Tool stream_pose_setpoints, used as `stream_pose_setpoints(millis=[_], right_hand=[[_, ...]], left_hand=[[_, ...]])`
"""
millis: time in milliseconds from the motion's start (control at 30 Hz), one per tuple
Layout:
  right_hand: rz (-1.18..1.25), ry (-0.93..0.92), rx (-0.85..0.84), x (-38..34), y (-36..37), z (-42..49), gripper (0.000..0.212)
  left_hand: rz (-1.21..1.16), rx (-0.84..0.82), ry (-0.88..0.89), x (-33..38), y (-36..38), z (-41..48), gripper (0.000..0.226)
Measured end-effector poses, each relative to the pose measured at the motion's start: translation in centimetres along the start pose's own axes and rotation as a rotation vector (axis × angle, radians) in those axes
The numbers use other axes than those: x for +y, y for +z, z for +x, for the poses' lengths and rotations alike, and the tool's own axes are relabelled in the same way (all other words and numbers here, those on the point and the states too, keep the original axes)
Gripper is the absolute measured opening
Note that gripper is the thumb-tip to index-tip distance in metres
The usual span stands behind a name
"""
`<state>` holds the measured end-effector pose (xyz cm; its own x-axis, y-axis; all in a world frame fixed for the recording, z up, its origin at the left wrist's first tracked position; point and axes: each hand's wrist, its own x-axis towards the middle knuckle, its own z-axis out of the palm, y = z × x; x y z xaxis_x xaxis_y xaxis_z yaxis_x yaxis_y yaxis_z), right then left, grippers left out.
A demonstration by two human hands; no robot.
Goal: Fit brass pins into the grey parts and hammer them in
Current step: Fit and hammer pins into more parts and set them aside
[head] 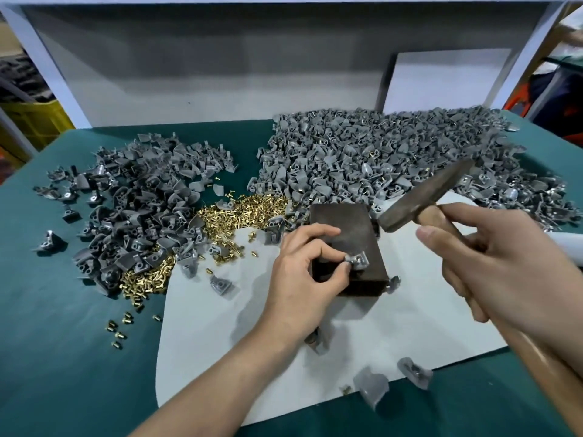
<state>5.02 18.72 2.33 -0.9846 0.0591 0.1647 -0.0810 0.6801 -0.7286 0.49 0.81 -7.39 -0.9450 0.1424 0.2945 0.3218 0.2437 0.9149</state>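
Observation:
My left hand (pixel 303 272) pinches a small grey part (pixel 358 259) that sits on a dark steel block (pixel 345 228) at the centre of the table. Raised above and to the right of the block is a hammer (pixel 424 197) with a wooden handle, gripped by my right hand (pixel 492 263); its head hangs over the block's far right corner. Loose brass pins (pixel 239 212) lie in a heap left of the block. Whether a pin sits in the held part is too small to tell.
A big heap of grey parts (pixel 378 152) fills the back right, a smaller darker heap (pixel 135 197) the left. A white sheet (pixel 220 335) covers the green mat (pixel 63 357) under the block. Stray grey parts (pixel 370 386) lie near the front edge.

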Motion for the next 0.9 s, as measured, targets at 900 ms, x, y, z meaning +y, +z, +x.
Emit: stream_pose_setpoints(millis=[900], right_hand=[[-0.373,0.148,0.25,10.8,2.1,1.4,0.034]], left_hand=[[1.082,0.015,-0.407,-6.5,-13.0,16.8,0.026]])
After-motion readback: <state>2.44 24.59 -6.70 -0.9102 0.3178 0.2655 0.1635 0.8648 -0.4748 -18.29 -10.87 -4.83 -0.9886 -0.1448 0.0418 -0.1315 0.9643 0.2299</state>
